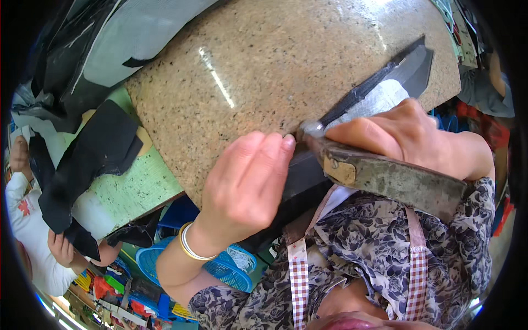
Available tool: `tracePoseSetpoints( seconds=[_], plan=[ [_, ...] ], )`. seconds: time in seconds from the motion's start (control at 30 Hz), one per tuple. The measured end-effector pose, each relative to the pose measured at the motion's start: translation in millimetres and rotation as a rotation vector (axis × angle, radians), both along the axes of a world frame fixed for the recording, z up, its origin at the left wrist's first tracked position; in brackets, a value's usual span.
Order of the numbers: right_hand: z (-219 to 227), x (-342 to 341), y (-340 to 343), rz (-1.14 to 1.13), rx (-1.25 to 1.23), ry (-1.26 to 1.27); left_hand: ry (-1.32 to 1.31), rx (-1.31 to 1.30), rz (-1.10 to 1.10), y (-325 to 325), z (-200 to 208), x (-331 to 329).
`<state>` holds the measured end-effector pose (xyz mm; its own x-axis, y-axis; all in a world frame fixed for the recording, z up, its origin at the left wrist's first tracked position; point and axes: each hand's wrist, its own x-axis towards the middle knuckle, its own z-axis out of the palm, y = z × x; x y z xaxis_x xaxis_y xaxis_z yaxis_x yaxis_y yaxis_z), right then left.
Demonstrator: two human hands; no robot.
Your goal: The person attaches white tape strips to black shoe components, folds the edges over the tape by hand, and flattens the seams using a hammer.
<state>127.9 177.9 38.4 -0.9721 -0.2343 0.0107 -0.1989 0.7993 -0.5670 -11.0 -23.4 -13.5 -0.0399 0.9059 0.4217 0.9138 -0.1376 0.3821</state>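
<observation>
My right hand [410, 135] is closed round a hammer [396, 181]. Its long, worn metal head lies across the view, with a tan wooden handle end showing in it; the rest of the handle is hidden. The shiny striking face is low over a black material piece [357, 93] with a whitish woven side, beside my left fingertips. My left hand [247, 179] is closed, fingers bent together, at the near edge of this black piece. What its fingertips pinch is hidden. More of the black piece shows below, between my hands.
The piece lies on a speckled stone-like tabletop [220, 71]. Black and grey-white material [126, 41] is heaped at the far left. A co-worker's hands [60, 247] hold black pieces [91, 157] by a green table [137, 187]. Blue baskets [154, 261] stand below, near my left forearm.
</observation>
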Motion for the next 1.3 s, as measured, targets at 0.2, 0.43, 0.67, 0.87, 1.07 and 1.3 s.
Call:
tracePoseSetpoints(
  seconds=[0.2, 0.43, 0.67, 0.87, 1.07, 1.3],
  plan=[
    [-5.0, -7.5, -6.2, -0.018, -0.08, 0.074, -0.026, 0.031, 0.131, -20.1, -10.9, 15.1],
    [10.8, -26.6, -6.2, 0.106, -0.037, -0.061, -0.127, 0.081, 0.279, -33.3, -15.9, 21.8],
    [-11.5, -26.5, 7.9, 0.05, 0.068, 0.048, 0.187, -0.182, 0.387, -28.1, 5.6, 52.2],
    [-31.5, -52.2, 91.3, -0.508, 0.486, 0.261, 0.152, -0.256, 0.118, 23.1, 24.0, 57.6],
    [-41.1, -35.2, 191.7, -0.743, 0.587, 0.17, -0.096, -0.499, -0.109, -23.2, 26.3, 1.6],
    [-41.8, -9.1, 259.1, -0.937, 0.621, 0.397, -0.048, -0.513, -0.116, -17.3, 40.6, -4.2]
  ],
)
